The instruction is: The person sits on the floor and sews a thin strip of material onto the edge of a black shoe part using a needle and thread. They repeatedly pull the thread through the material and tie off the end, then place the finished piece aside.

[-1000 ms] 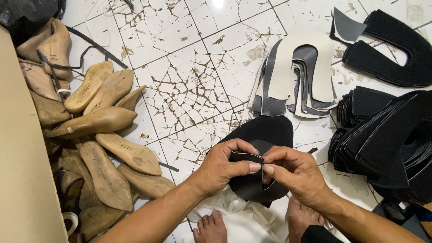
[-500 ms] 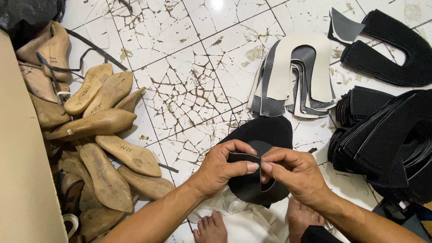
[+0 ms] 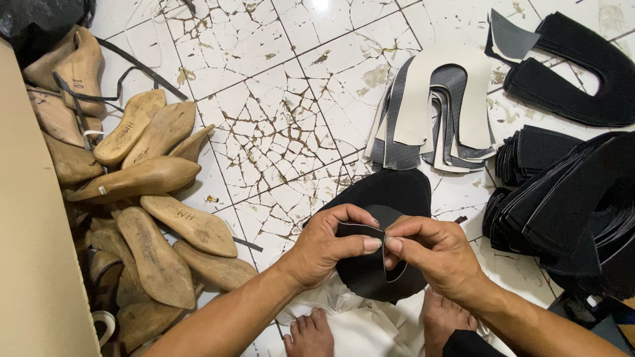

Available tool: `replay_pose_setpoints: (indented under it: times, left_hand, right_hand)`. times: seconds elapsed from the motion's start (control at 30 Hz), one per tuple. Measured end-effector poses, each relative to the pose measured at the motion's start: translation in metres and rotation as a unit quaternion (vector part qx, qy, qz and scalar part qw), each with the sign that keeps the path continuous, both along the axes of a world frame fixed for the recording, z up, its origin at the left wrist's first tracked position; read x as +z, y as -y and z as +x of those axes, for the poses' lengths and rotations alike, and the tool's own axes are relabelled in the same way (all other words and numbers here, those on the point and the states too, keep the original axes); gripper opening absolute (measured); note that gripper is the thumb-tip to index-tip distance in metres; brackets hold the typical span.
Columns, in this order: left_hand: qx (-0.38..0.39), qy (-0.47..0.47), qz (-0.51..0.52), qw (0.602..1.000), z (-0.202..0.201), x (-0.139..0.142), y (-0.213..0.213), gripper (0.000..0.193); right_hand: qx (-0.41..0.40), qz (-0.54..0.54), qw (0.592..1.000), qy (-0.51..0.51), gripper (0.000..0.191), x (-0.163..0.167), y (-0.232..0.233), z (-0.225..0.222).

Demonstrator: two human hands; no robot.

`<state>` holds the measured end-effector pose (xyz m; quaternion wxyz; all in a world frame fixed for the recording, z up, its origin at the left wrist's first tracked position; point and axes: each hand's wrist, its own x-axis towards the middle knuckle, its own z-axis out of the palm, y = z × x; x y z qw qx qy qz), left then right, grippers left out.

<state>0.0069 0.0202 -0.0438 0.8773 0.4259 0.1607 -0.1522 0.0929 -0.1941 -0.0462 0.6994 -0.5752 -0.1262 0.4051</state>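
Observation:
My left hand [image 3: 327,244] and my right hand [image 3: 430,254] meet fingertip to fingertip low in the middle of the head view. Both pinch the same small black curved piece of shoe material [image 3: 360,231] at its upper edge. The piece hangs over a larger black rounded piece [image 3: 390,192] that lies on the tiled floor behind my hands. Part of the held piece is hidden by my fingers. My bare feet [image 3: 311,334] show below, on a white cloth [image 3: 364,327].
Several wooden shoe lasts [image 3: 142,178] are heaped at the left beside a tan board [image 3: 33,264]. A fan of white and grey U-shaped cut pieces [image 3: 436,106] lies at upper centre-right. Stacks of black cut pieces [image 3: 569,205] fill the right side. Cracked white tiles [image 3: 278,112] lie between.
My hands have stayed in place; the fingertips have drawn slightly closer on the black piece's edge. Nothing else has moved.

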Motion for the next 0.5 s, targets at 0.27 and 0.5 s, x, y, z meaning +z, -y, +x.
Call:
replay_pose_setpoints:
  times: [0.27,0.5]
  left_hand:
    - [-0.012,0.010,0.034,0.999,-0.0013,0.0019,-0.0011,0.025]
    - [-0.015,0.018,0.011,1.000,-0.0015,0.0020,-0.0014,0.025]
  right_hand:
    - [0.001,-0.021,1.000,-0.009,0.012,0.0009,0.0000,-0.0022]
    - [0.015,-0.016,1.000,0.002,0.012,0.0011,0.0007,-0.0018]
